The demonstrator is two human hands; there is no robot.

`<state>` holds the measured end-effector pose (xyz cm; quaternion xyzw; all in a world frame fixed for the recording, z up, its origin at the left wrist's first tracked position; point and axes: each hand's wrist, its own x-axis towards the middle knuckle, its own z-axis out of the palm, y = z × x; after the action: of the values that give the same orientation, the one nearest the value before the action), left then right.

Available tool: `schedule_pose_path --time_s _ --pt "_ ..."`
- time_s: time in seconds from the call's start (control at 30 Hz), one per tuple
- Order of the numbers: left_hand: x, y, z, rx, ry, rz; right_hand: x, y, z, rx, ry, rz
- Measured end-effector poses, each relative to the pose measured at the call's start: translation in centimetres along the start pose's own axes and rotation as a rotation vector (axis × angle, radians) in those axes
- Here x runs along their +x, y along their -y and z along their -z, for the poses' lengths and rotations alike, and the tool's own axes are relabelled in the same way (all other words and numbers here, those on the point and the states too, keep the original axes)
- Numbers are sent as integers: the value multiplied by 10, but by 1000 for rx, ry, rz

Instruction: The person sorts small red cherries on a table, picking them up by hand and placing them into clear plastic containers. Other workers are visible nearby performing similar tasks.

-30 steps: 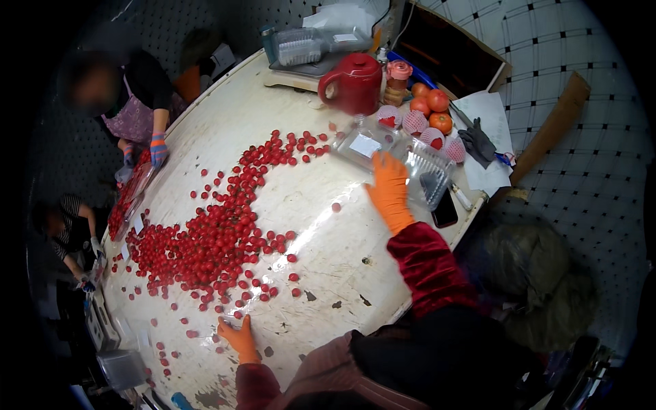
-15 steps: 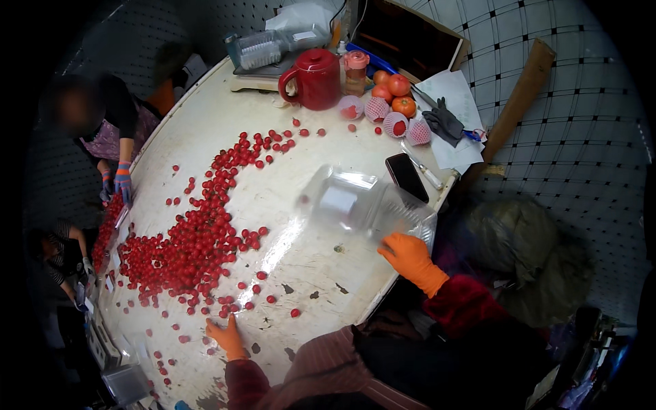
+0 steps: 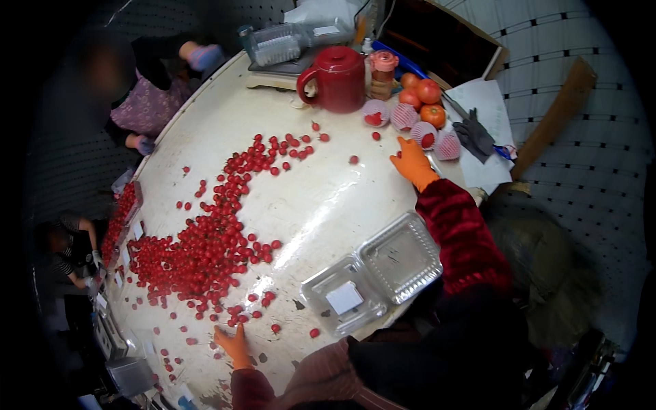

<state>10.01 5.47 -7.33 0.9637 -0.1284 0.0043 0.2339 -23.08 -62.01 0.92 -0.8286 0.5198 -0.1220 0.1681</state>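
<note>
Left hand (image 3: 234,345) is spread beside fruits (image 3: 198,256); whether right hand (image 3: 414,164), near the surface's (image 3: 328,191) right edge, is pinching cannot be told.

Left of the open clear box (image 3: 374,277), a bare lane of white table (image 3: 311,229) gave a hand room to pass, bounded farther left by a heap of red fruit (image 3: 205,253). One loose fruit (image 3: 314,333) lay just left of the box's near corner. Past the box's far edge the lane widened, a lone fruit (image 3: 353,159) lying in it. The right sleeve (image 3: 461,232) blocked the box's right side; far beyond the box, a red pitcher (image 3: 339,78) and netted fruits (image 3: 424,135) barred the way.
</note>
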Motion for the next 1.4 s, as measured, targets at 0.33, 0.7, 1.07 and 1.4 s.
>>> schedule_pose_path --time_s 0.33,0.7,1.07,1.4 --pt "-8 0 8 -10 7 16 61 89 -93 -14 -30 27" --pt "-5 -4 6 -33 14 1 36 193 -63 440 51 340" --pt "-27 -46 9 -94 -107 59 -23 130 -84 -71 384 148" --pt "-42 -67 4 -20 -221 119 71 226 -98 442 -110 386"
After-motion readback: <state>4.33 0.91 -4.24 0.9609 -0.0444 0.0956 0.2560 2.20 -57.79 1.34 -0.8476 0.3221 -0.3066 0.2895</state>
